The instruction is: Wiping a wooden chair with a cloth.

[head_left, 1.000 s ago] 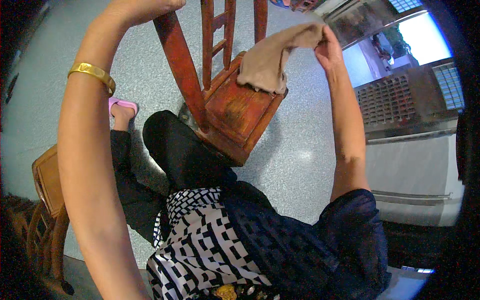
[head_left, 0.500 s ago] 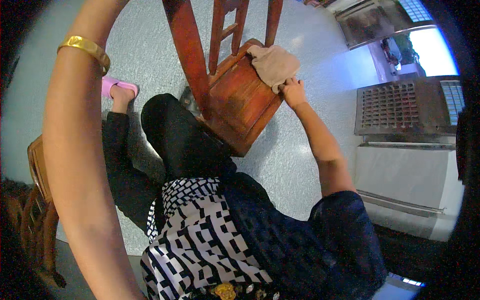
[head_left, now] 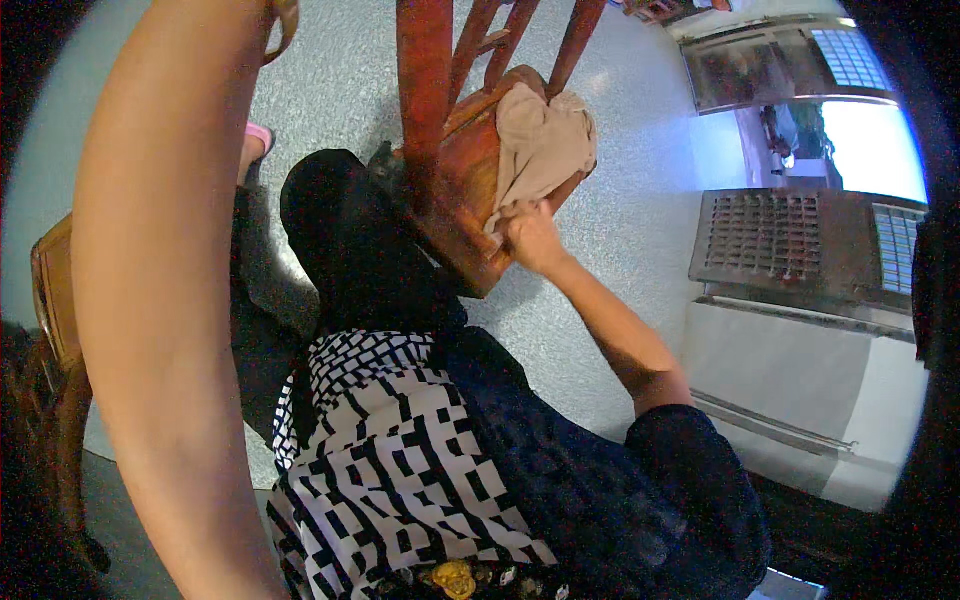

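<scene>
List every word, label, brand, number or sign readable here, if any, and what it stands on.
No readable text anywhere.
Tan cloth in the right hand: no visible lettering.
Wooden chair: none visible.
Black-and-white top: geometric pattern only.
Objects outside the bright opening: too small and blurred to tell.

No legible lettering or numbers

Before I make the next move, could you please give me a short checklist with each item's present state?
1. Right hand gripping the tan cloth: ok, by its near end.
2. Cloth resting on the wooden chair: ok.
3. Cloth spread flat: not ok, it is rumpled.
4. Left hand's hold: cannot tell, only the left forearm shows.
5. Pink slipper apart from the chair: ok.
</scene>
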A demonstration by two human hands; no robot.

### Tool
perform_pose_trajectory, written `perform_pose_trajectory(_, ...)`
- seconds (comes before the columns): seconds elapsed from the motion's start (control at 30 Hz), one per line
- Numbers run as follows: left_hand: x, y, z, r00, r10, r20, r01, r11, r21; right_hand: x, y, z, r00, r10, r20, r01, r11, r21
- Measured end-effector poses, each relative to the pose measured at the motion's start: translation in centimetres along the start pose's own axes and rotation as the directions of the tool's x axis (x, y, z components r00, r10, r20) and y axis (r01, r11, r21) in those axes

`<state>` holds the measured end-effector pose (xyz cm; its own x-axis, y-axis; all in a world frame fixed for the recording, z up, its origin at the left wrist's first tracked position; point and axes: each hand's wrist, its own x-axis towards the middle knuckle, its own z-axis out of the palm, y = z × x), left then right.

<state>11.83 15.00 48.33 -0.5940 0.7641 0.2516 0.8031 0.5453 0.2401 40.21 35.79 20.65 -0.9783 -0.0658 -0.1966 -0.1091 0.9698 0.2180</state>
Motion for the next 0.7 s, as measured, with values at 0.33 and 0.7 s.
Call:
perform_pose_trajectory(0.33,-0.1,0.4,-0.3,1.0,0.014,0.006,-0.014,1.0,-0.015,-0.2,5.8,0.6,0.998,-0.018,-0.066,0.015,0.998,-0.055)
perform_pose_trajectory(0.7,-0.4,0.9,-0.4,0.999,-0.031,0.022,0.031,1.0,-0.002,-0.9,3.8,0.6,0.998,0.018,-0.064,-0.003,0.975,0.221)
